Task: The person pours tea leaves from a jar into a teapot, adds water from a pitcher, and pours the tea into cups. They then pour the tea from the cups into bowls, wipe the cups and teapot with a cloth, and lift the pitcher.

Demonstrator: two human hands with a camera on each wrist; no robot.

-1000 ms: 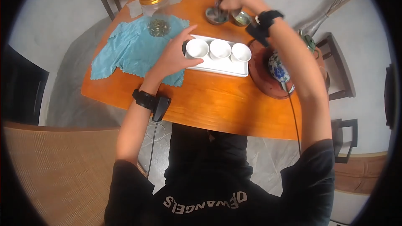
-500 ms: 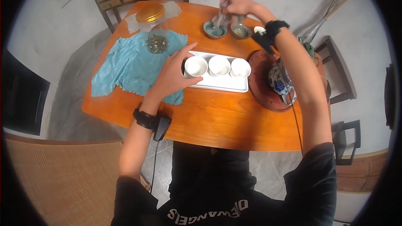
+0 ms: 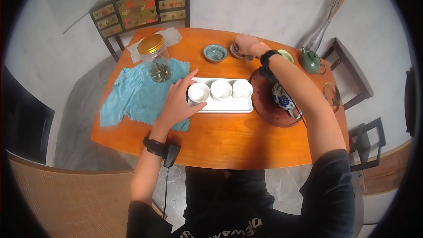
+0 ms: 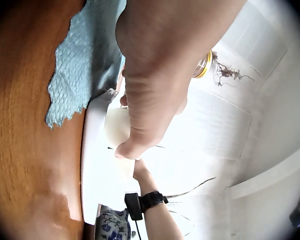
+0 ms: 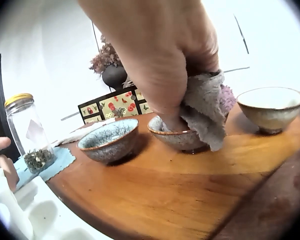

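Observation:
Around the leftmost white cup (image 3: pixel 198 93) my left hand (image 3: pixel 175 102) curves, its thumb along the near side and its index finger stretched out past the cup. That cup stands on a white tray (image 3: pixel 229 107) beside two more white cups. My right hand (image 5: pixel 155 60) holds a crumpled grey cloth (image 5: pixel 207 107), with fingertips down inside a speckled bowl (image 5: pixel 177 140). Left of it stands a blue-glazed bowl (image 3: pixel 215 53); to its right is a pale bowl (image 5: pixel 270 107). In the head view the right hand covers most of the speckled bowl.
A gold-lidded jar of dried leaves (image 3: pixel 159 71) stands on a light blue cloth (image 3: pixel 136 92) at left. Right of the tray, a blue-and-white porcelain pot (image 3: pixel 284 96) sits on a round reddish tray (image 3: pixel 264 110). A green teapot (image 3: pixel 311 60) stands at the back right.
My right hand has moved with the grey cloth from the blue-glazed bowl, right into the speckled bowl. The left hand stays at the cup. The head view has tilted upward.

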